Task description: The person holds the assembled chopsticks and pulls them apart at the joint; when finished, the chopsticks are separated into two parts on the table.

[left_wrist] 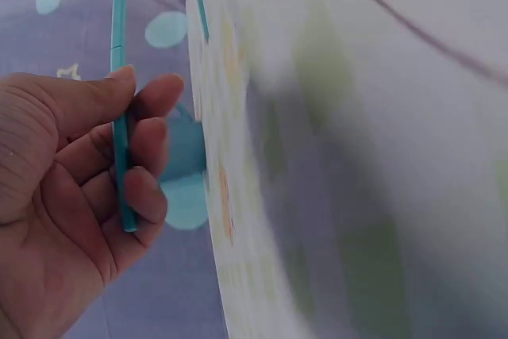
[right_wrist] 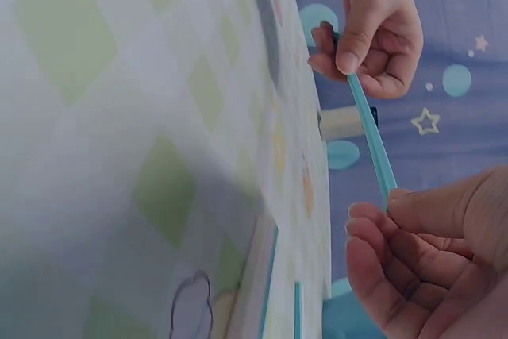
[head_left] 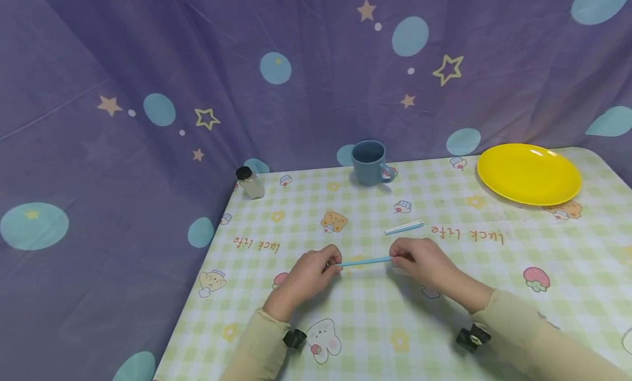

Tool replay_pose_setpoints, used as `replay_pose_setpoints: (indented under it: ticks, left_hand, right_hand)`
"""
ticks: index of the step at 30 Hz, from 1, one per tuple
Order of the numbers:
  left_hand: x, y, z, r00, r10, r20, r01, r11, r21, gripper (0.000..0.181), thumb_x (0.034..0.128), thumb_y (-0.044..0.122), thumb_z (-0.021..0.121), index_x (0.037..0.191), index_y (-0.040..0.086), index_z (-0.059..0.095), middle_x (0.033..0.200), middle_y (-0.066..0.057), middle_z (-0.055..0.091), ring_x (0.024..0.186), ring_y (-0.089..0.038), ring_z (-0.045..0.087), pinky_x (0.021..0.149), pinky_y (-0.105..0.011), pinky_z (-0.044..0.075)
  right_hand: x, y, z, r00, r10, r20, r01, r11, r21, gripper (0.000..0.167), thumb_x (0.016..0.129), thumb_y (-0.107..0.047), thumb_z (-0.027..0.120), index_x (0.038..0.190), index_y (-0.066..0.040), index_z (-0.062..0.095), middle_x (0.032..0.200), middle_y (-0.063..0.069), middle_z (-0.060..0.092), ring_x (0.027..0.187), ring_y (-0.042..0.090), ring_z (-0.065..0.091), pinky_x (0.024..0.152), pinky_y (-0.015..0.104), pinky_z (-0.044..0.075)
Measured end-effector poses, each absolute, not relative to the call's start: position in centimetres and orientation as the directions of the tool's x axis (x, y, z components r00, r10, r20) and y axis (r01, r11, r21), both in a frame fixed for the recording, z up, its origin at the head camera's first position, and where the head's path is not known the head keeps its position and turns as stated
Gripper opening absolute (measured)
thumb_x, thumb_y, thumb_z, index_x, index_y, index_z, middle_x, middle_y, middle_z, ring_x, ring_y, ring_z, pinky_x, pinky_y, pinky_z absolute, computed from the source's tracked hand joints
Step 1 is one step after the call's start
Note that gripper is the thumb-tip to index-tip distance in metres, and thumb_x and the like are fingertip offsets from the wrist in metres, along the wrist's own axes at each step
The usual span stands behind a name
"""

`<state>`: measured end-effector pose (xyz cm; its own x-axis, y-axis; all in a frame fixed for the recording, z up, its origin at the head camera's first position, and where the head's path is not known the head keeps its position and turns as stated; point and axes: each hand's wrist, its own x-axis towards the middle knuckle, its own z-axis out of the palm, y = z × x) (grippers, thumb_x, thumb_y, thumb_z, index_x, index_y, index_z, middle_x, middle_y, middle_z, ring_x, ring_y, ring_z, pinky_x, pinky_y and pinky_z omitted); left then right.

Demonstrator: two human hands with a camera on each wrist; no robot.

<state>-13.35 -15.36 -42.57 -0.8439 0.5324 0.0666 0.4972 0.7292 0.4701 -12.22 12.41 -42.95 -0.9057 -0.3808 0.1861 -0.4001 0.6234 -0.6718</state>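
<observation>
A slim blue chopstick (head_left: 365, 261) spans the gap between my two hands above the table. My left hand (head_left: 312, 274) pinches one end between thumb and fingers. In the left wrist view, a seam runs across the chopstick (left_wrist: 118, 29) just beyond the thumb, and its tail lies across the curled fingers. At the other end, my right hand (head_left: 419, 260) pinches it with thumb and index finger; the tip there is hidden by the fingers. Beyond the right hand lie a short white-and-blue pair of sticks (head_left: 404, 227). A pale strip with a blue edge (right_wrist: 258, 275) lies below the right hand.
A blue mug (head_left: 369, 164) stands at the table's back edge. To its left is a small jar with a black lid (head_left: 250, 183). A yellow plate (head_left: 528, 175) lies at the back right. A purple curtain (head_left: 316, 96) hangs behind the checked tablecloth (head_left: 365, 315).
</observation>
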Motion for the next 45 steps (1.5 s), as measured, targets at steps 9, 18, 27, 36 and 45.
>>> replay_pose_setpoints:
  ticks: [9, 18, 27, 36, 45]
  left_hand:
    - [-13.3, -12.8, -42.5, -0.822, 0.565, 0.068, 0.504, 0.666, 0.55, 0.007, 0.0939, 0.016, 0.067, 0.099, 0.019, 0.063, 0.086, 0.007, 0.066, 0.067, -0.006, 0.051, 0.066, -0.023, 0.044]
    - [-13.3, -10.6, -43.2, -0.812, 0.577, 0.09, 0.509, 0.624, 0.593, 0.008, 0.0932, 0.013, 0.067, 0.1, 0.017, 0.065, 0.091, 0.006, 0.07, 0.072, -0.002, 0.055, 0.068, -0.02, 0.045]
    - [-13.0, -8.1, -43.4, -0.799, 0.587, 0.132, 0.532, 0.586, 0.611, 0.008, 0.0932, 0.012, 0.067, 0.099, 0.016, 0.069, 0.091, 0.007, 0.07, 0.071, 0.001, 0.054, 0.067, -0.016, 0.044]
    - [-12.9, -6.9, -43.5, -0.777, 0.601, 0.188, 0.575, 0.557, 0.599, 0.011, 0.0931, 0.013, 0.067, 0.103, 0.017, 0.07, 0.094, 0.006, 0.071, 0.073, 0.001, 0.055, 0.069, -0.014, 0.043]
    - [-12.7, -6.7, -44.1, -0.798, 0.555, 0.236, 0.56, 0.535, 0.633, 0.008, 0.0916, 0.015, 0.068, 0.099, 0.017, 0.071, 0.087, 0.004, 0.071, 0.063, 0.003, 0.052, 0.062, -0.013, 0.042]
  right_hand:
    - [-11.9, 14.8, -42.6, -0.907, -0.383, 0.173, -0.39, 0.613, -0.687, 0.011, 0.089, -0.008, 0.071, 0.084, -0.016, 0.064, 0.076, -0.012, 0.062, 0.067, 0.005, 0.052, 0.066, 0.028, 0.046]
    - [-11.9, 15.6, -43.2, -0.904, -0.394, 0.166, -0.394, 0.617, -0.681, 0.012, 0.088, -0.01, 0.072, 0.083, -0.018, 0.065, 0.074, -0.014, 0.062, 0.063, 0.003, 0.049, 0.063, 0.025, 0.045]
    - [-11.7, 15.2, -43.2, -0.846, -0.473, 0.245, -0.508, 0.578, -0.639, 0.006, 0.088, -0.012, 0.072, 0.09, -0.018, 0.071, 0.086, -0.01, 0.069, 0.073, 0.003, 0.06, 0.067, 0.029, 0.051]
    - [-11.5, 14.8, -43.6, -0.823, -0.443, 0.357, -0.567, 0.585, -0.58, 0.013, 0.085, -0.009, 0.075, 0.095, -0.017, 0.076, 0.092, -0.006, 0.073, 0.08, 0.009, 0.067, 0.069, 0.03, 0.054]
    - [-11.4, 14.7, -43.6, -0.814, -0.438, 0.382, -0.58, 0.577, -0.575, 0.015, 0.084, -0.007, 0.076, 0.095, -0.017, 0.078, 0.091, -0.005, 0.074, 0.075, 0.004, 0.066, 0.064, 0.027, 0.052]
